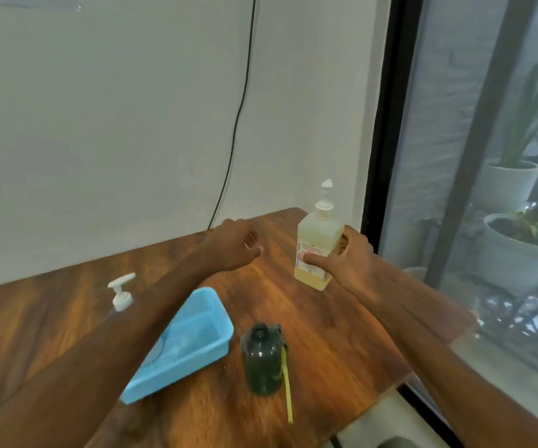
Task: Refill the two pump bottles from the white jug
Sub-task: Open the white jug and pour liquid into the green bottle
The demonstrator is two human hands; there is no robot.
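A clear pump bottle [318, 244] with yellowish liquid and a white pump head stands upright near the table's far right corner. My right hand [345, 258] grips its lower body, thumb across the label. My left hand [233, 247] hovers to the left of it above the table with fingers loosely curled, holding nothing. A loose white pump head [121, 292] stands on the table to the left, partly behind my left forearm; whatever it sits on is hidden. No white jug is in view.
A blue plastic basket [193, 347] lies on the wooden table [342, 344] under my left forearm. A dark translucent bottle [263, 360] with a yellow strap stands in front. The table's right edge runs beside a glass window; a black cable hangs down the wall.
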